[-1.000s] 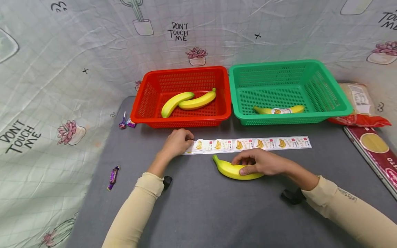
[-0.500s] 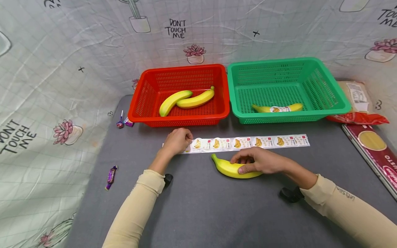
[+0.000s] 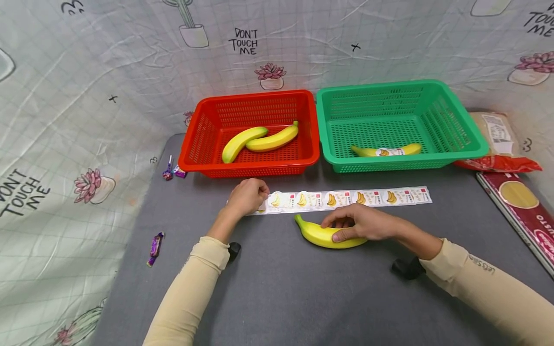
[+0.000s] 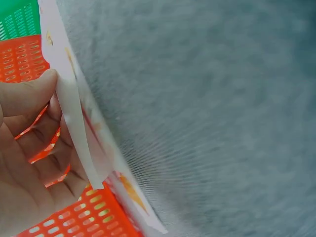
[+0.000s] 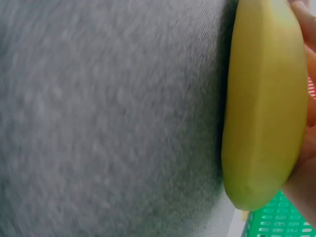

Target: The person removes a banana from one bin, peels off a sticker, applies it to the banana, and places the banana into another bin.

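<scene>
A strip of banana-print stickers [image 3: 320, 199] lies across the table below two baskets. At its left end my left hand [image 3: 247, 198] pinches a white sticker edge [image 4: 75, 118]; the left wrist view shows this edge between thumb and fingers, standing up off the strip. My right hand [image 3: 368, 223] grips a yellow banana [image 3: 316, 233] just below the strip, thumb on the near side and fingers over the top. The banana lies on the table with its stem end toward the left, and the right wrist view shows a plain yellow side.
A red basket [image 3: 248, 168] with two bananas stands behind the strip. Beside it, a green basket [image 3: 389, 164] holds one banana wearing a sticker. Wrapped candy [image 3: 156, 246] and a lollipop [image 3: 168, 173] lie at left; a bag [image 3: 497, 139] and a maroon pack [image 3: 517, 216] at right.
The strip's left end now shows beyond my left hand, where a second ago no strip was visible. The right hand stays on the banana. The view has shifted slightly.
</scene>
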`<action>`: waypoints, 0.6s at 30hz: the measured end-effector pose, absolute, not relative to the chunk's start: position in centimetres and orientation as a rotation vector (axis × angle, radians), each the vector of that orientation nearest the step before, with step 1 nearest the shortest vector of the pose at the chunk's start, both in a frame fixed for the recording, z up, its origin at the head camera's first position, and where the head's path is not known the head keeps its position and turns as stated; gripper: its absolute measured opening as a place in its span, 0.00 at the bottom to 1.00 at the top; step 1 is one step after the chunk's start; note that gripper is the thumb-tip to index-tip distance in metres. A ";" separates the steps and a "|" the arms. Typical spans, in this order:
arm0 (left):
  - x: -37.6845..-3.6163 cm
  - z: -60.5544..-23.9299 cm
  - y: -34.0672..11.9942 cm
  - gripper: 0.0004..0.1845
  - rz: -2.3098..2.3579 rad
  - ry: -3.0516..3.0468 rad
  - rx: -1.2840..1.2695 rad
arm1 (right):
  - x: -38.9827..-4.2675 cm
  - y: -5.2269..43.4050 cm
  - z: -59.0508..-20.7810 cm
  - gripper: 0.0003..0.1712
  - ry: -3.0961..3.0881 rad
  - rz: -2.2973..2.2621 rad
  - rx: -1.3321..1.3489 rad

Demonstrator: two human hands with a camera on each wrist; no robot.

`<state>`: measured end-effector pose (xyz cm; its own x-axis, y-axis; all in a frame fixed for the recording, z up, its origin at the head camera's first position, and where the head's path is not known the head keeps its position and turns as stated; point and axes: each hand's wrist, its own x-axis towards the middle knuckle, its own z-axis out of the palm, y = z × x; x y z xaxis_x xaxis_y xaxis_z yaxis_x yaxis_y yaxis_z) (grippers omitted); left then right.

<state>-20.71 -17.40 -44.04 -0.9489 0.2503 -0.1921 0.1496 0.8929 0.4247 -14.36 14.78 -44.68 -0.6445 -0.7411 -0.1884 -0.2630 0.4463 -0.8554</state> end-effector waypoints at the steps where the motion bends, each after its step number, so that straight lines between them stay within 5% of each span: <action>1: -20.7 -43.9 -17.4 0.04 0.607 2.812 0.297 | -14.4 14.8 -44.7 0.20 2.144 -1.133 -0.842; 18: -20.7 -41.9 -16.7 0.05 0.659 2.741 0.364 | -20.0 9.8 -40.3 0.12 2.485 -1.041 -0.770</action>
<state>-20.74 -16.71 -41.90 -0.9236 0.3099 -0.2257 0.1734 0.8628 0.4749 -20.04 9.81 -40.27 -0.7962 -0.5972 -0.0969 -0.3500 0.5853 -0.7314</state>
